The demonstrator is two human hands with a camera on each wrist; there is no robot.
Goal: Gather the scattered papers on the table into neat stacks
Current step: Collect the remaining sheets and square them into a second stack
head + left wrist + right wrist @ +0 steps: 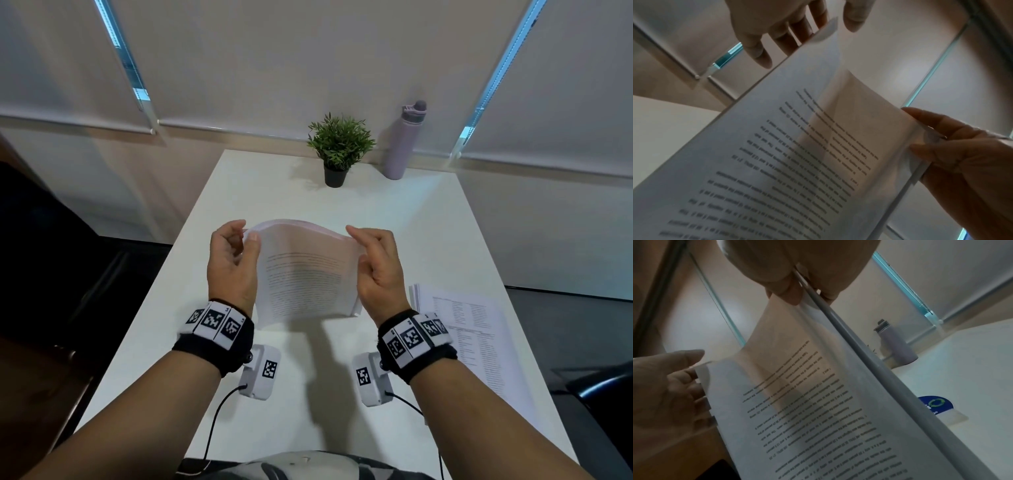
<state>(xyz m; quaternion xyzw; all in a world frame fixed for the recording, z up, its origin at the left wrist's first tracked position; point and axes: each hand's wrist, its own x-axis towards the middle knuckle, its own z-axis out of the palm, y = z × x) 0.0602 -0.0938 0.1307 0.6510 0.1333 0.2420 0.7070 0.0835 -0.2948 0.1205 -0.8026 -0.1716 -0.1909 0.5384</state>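
A sheaf of printed papers (305, 274) stands upright over the middle of the white table (260, 178), bowed at its top edge. My left hand (245, 234) pinches its upper left corner between thumb and fingers. My right hand (358, 245) pinches the upper right edge the same way. The left wrist view shows the printed sheaf (777, 162) from close up, with the left fingers (764, 53) behind its edge. The right wrist view shows the right thumb (789, 293) on the sheaf (818, 418). A second stack of printed papers (472, 339) lies flat near the table's right edge.
A small potted plant (337, 150) and a lilac water bottle (402, 144) stand at the table's far edge. A round blue sticker (935, 405) lies on the table in the right wrist view. Window blinds hang behind. A dark chair (596, 394) is at the right.
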